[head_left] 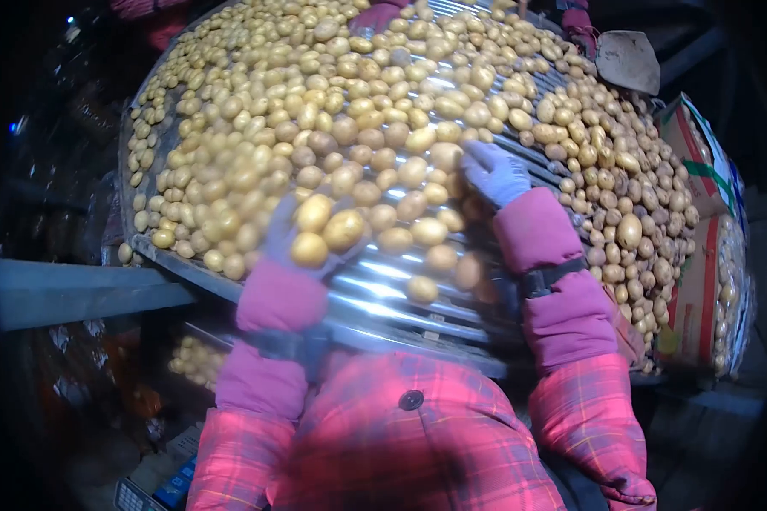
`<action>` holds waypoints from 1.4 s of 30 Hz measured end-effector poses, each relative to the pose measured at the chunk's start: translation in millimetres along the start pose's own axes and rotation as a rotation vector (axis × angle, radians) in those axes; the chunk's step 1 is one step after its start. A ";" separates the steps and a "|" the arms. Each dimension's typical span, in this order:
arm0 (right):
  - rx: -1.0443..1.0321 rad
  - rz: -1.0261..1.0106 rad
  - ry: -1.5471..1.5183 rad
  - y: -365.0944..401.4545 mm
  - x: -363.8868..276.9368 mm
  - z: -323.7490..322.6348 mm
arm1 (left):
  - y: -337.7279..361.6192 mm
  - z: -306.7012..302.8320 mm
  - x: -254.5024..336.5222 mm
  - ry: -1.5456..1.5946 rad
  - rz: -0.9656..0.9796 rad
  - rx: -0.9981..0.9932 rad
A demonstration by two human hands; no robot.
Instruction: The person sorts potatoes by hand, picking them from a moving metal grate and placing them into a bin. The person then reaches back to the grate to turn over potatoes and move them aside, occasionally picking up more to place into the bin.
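Note:
My left hand (281, 232), in a pale glove, is palm up and cups several yellow potatoes (343, 230) against its fingers. My right hand (498, 175), also gloved, is at the right side of the nearer potatoes, its fingers extended and touching the pile's edge, with no potato seen in its grasp. Beneath both hands lies a slatted metal table (375, 298), its bars showing between loose potatoes. One single potato (422, 289) rests on the slats close to my body. Some potatoes left of my left hand are blurred.
A large heap of potatoes (273, 77) spreads over the far and left table. Another heap (631, 230) lies to the right, beside cardboard boxes (694, 289) of potatoes. Other people's sleeves (578, 25) show at the far edge, near a pale scoop-like piece (628, 61). A metal beam (85, 294) juts out at left.

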State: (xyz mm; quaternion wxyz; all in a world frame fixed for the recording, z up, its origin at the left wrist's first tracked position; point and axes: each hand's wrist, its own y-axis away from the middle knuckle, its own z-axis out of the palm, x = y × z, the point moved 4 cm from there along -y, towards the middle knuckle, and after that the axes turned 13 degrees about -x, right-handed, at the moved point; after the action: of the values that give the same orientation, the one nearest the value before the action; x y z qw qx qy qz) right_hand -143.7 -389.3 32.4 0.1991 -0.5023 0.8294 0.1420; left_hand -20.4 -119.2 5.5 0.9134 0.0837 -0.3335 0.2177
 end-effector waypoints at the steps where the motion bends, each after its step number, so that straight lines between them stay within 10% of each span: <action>1: -0.069 0.015 0.074 -14.9 -3.8 16.7 | -0.5 5.1 2.2 -0.120 0.032 -0.033; 4: 0.042 -0.093 0.269 -39.9 -7.6 56.3 | 8.8 14.2 5.4 -0.486 0.100 -0.089; 6: 0.099 -0.180 0.152 -44.5 -0.3 64.0 | 0.5 5.5 4.5 0.268 -0.039 -0.052; 10: -0.071 -0.303 0.338 -31.2 -37.6 40.8 | 0.8 -9.0 -0.6 0.593 -0.042 0.047; 16: -0.536 0.082 0.573 -43.6 -92.2 56.6 | 3.7 -7.6 1.2 0.522 -0.008 0.039; 22: -0.416 0.050 0.366 -40.3 -68.6 57.9 | 5.0 -14.1 -1.2 0.645 0.034 0.041; 24: -0.391 0.066 -0.688 -44.0 -53.6 67.7 | 9.3 -6.2 3.1 0.562 0.092 0.039; 30: -0.340 -0.309 -0.334 10.1 -190.2 55.4 | 20.8 -4.2 8.0 0.658 0.079 -0.026; 32: -0.485 -0.303 -0.673 20.2 -201.3 68.9 | 46.4 -3.3 21.5 0.606 0.054 -0.059; 33: -0.546 -0.358 -0.671 25.6 -210.4 73.8 | 62.0 -13.7 24.7 0.095 0.174 -0.033; 34: -0.613 -0.418 -0.672 31.8 -221.9 77.6 | 84.4 -7.2 35.9 0.727 0.082 -0.088; 37: -0.799 -0.533 -0.690 46.1 -249.9 96.8 | 144.1 -41.6 33.2 0.725 0.260 0.077; 40: -0.789 -0.460 -0.663 64.0 -263.1 127.9 | 215.8 -51.3 43.7 -0.484 0.654 -0.339; 42: -0.684 -0.701 -0.294 74.2 -282.3 131.6 | 266.4 -65.7 15.3 0.264 0.759 -0.243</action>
State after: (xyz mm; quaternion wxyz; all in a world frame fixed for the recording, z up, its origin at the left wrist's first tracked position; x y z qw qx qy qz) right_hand -67.6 -79.0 52.7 0.1734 -0.7616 0.4802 0.3991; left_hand -93.1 143.0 -32.8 0.8064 -0.1821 -0.2441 0.5068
